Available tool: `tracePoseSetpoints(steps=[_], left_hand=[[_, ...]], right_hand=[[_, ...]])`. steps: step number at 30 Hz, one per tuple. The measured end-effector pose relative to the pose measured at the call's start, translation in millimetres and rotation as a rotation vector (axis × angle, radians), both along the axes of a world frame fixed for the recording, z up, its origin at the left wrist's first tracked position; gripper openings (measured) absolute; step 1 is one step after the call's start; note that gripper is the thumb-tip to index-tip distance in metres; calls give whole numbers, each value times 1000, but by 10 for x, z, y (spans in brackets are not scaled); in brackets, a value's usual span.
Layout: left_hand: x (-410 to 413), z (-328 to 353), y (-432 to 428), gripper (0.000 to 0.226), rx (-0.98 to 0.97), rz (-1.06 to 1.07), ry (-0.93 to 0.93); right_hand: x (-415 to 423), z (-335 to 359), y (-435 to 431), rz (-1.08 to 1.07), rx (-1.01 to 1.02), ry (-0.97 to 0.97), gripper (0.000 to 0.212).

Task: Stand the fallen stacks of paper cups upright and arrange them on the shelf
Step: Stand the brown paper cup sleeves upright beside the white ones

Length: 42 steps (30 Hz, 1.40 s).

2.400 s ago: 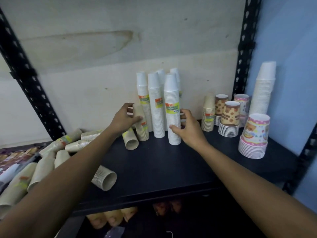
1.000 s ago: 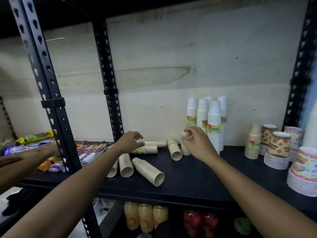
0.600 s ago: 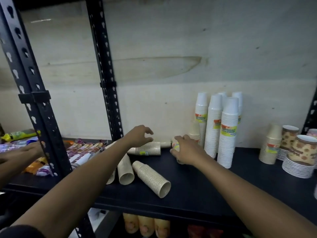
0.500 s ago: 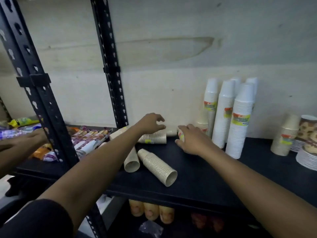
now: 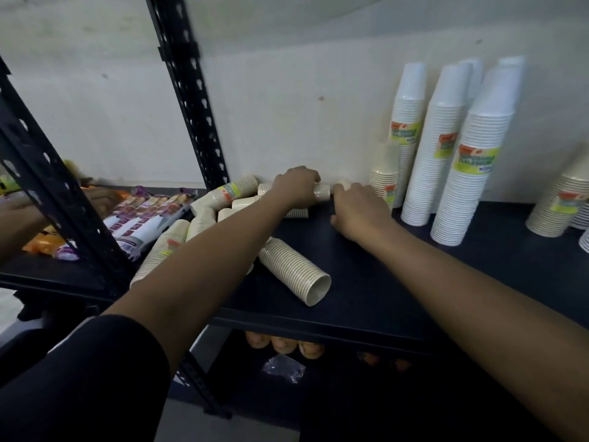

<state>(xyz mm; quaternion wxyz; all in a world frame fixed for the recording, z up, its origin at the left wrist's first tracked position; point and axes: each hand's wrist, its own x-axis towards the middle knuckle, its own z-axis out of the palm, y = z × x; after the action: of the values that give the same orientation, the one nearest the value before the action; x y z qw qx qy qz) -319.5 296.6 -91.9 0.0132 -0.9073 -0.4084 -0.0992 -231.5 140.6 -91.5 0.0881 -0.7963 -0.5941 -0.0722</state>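
Several beige paper cup stacks lie fallen on the black shelf (image 5: 414, 282). My left hand (image 5: 296, 186) grips one fallen stack (image 5: 322, 191) that lies along the back wall. My right hand (image 5: 360, 212) is palm down just to its right, its fingers curled over another fallen stack (image 5: 343, 184), most of which is hidden. A loose fallen stack (image 5: 296, 275) lies near the front edge with its open end toward me. More fallen stacks (image 5: 204, 218) pile up at the left. Tall white stacks (image 5: 462, 186) stand upright at the right.
A short beige stack (image 5: 384, 177) stands by the white ones, and another beige stack (image 5: 557, 205) stands at the far right. A black shelf post (image 5: 191, 90) rises at the left. Snack packets (image 5: 143, 215) lie on the neighbouring shelf, where another person's hand (image 5: 12, 212) reaches. Bottles (image 5: 283, 344) sit below.
My view has dropped and moved closer. My left hand has come down from above the stacks onto the one by the wall. My right hand stays low over its fallen stack.
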Motion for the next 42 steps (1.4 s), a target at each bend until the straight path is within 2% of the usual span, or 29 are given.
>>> tracePoseSetpoints(steps=[5,9,13,15,18,22,28,36,42], left_hand=[[2,1,-45,46,18,26,-20],[-67,53,-60,43,-12,61,-138],[-113,226,-86,45,-80,73,-372],[-109,327,-112,47,-127,71,-502],[-50,430,-203,46,-226,18,-712],[150,487,-329,42,-382,-36,-925],[449,438,-320,35,-538,-95,-1018],[557,315,-297,35,-720,-86,-1091],[677,289,-306,38,-758,-99,-1070]], right_hand=[[-63,67,-20,20,31,-71,39],[-52,96,-139,18,48,45,47],[78,92,-439,72,238,196,63],[164,86,-632,125,367,342,78],[298,96,-824,116,453,519,100],[463,82,-924,57,567,600,93],[628,-74,-1004,139,610,820,86],[681,-221,-1015,60,587,805,85],[682,-381,-909,29,566,730,87]])
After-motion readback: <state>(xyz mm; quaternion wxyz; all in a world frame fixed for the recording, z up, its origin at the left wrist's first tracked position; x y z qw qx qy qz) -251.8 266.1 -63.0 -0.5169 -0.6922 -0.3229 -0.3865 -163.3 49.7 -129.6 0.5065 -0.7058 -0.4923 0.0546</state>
